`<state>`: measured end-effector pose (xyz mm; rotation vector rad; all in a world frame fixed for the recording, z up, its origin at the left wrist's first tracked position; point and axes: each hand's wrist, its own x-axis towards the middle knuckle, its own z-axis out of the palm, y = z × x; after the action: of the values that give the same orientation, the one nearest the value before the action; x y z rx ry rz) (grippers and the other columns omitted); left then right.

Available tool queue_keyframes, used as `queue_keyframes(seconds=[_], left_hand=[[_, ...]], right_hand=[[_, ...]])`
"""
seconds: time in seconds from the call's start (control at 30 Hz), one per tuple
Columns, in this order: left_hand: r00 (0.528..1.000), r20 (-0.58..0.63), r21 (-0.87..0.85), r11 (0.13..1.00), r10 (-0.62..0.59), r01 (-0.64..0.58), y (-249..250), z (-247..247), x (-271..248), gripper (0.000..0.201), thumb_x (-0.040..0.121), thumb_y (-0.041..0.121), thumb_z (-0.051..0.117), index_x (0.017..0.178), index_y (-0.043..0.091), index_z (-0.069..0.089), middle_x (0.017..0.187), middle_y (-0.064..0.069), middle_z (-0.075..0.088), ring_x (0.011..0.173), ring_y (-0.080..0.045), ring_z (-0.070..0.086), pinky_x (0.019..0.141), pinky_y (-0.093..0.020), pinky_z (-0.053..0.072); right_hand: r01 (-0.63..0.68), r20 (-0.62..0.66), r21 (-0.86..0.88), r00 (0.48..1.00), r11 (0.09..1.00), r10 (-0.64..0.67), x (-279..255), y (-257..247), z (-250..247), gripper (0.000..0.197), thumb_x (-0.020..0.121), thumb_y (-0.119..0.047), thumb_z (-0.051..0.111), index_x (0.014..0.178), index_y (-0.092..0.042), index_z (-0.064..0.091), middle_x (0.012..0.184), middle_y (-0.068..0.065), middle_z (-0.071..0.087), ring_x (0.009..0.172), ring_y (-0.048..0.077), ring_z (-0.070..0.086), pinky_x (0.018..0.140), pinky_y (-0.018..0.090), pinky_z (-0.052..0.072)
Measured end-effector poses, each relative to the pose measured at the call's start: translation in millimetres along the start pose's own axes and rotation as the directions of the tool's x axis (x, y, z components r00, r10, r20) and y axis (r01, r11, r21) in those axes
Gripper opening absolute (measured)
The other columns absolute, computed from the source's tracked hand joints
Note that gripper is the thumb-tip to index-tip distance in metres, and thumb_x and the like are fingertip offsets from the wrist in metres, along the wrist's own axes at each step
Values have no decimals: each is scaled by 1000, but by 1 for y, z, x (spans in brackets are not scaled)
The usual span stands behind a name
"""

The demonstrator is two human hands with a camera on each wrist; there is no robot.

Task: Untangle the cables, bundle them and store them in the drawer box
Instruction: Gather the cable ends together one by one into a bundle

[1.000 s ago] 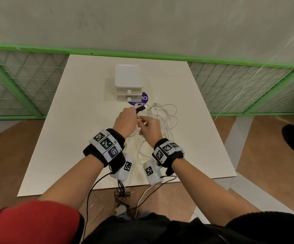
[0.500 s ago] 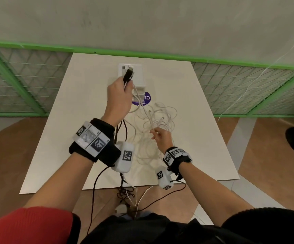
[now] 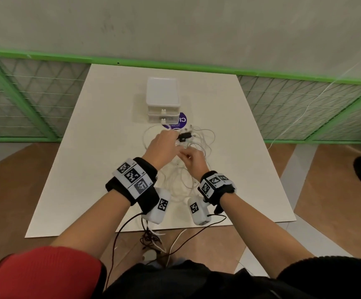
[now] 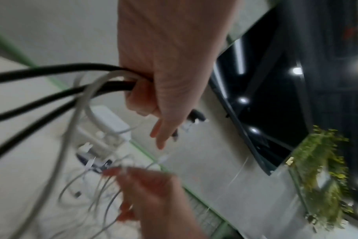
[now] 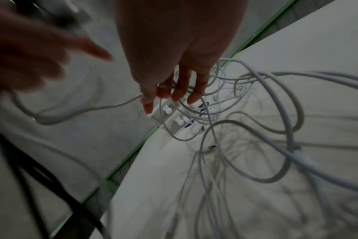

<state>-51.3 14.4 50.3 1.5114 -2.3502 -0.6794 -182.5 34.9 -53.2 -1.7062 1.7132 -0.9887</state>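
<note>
Head view: both hands over a tangle of white cables (image 3: 193,147) on the white table (image 3: 93,160), near side of the drawer box (image 3: 163,100); box sits far centre, two stacked drawers both pushed in, purple sticker (image 3: 182,120) just beside its near right corner. Left hand (image 3: 164,147) fist-curled round black cables (image 4: 57,80) and one white strand, black plug (image 3: 185,135) sticking out past the fingers toward the box; left wrist view shows index finger loose and pointing out. Right hand (image 3: 193,160) just right of the left, close but not touching; right wrist view shows thumb and fingertips pinching a thin white cable (image 5: 104,106), remaining white loops spread on the table right and near; blurred, plug types unclear.
</note>
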Motion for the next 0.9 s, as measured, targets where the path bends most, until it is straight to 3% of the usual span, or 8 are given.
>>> queue_keyframes(seconds=[0.13,0.2,0.33,0.43,0.6,0.7,0.77,0.9], left_hand=[[994,97,26,998,-55,52,-14,14,4,30,92,27,55,101,-1,59,103,-19,61,96,-37,58,72,-37,41],[996,83,6,999,-34,34,-19,12,7,30,92,28,55,97,-1,61,99,-19,62,93,-37,59,71,-38,42],[1000,-20,-36,999,-21,20,-22,8,10,30,93,28,54,91,-1,62,92,-21,64,88,-39,59,70,-39,44],[992,-121,-124,992,-28,13,-21,-3,8,31,95,27,51,90,-1,62,87,-19,65,80,-35,60,63,-34,40],[943,-313,-345,939,-115,0,-24,-32,5,31,94,23,52,76,0,61,60,-3,51,60,-22,47,53,-25,22],[903,-373,-453,891,-213,23,-22,-32,3,32,94,24,53,74,0,61,54,4,45,54,-19,43,54,-27,26],[909,-304,-488,866,-285,109,-32,-28,7,26,93,23,55,78,3,62,61,1,53,59,-17,49,58,-27,34],[939,-137,-276,923,-314,269,-52,-15,6,34,91,17,57,120,0,51,111,-22,60,101,-37,57,81,-38,44]], right_hand=[[19,-53,51,998,999,-16,2,-11,-6,16,88,-12,60,89,-2,72,73,3,63,60,4,49,60,10,37],[-6,-41,113,999,994,11,-1,-10,-5,15,87,-13,61,90,-3,72,77,6,69,65,6,57,67,16,45],[-21,-31,168,999,986,27,1,-8,-3,15,89,-15,60,87,-5,71,79,-1,67,71,11,58,69,23,46],[-53,-25,155,998,987,57,7,0,-3,16,91,-12,57,91,-2,70,92,10,69,77,15,59,72,26,46],[-124,14,143,992,982,123,14,18,-7,19,93,-12,53,99,-6,69,97,12,69,72,10,59,74,23,50],[-141,27,104,990,984,139,23,15,-7,19,93,-13,52,96,-5,69,94,13,69,69,14,60,71,24,50],[-159,0,35,987,987,159,27,17,-8,21,94,-14,50,92,-4,68,91,14,70,73,23,62,73,35,50],[-158,-19,-99,988,982,156,28,15,-9,26,94,-15,50,80,-1,66,80,18,69,74,30,61,73,39,47]])
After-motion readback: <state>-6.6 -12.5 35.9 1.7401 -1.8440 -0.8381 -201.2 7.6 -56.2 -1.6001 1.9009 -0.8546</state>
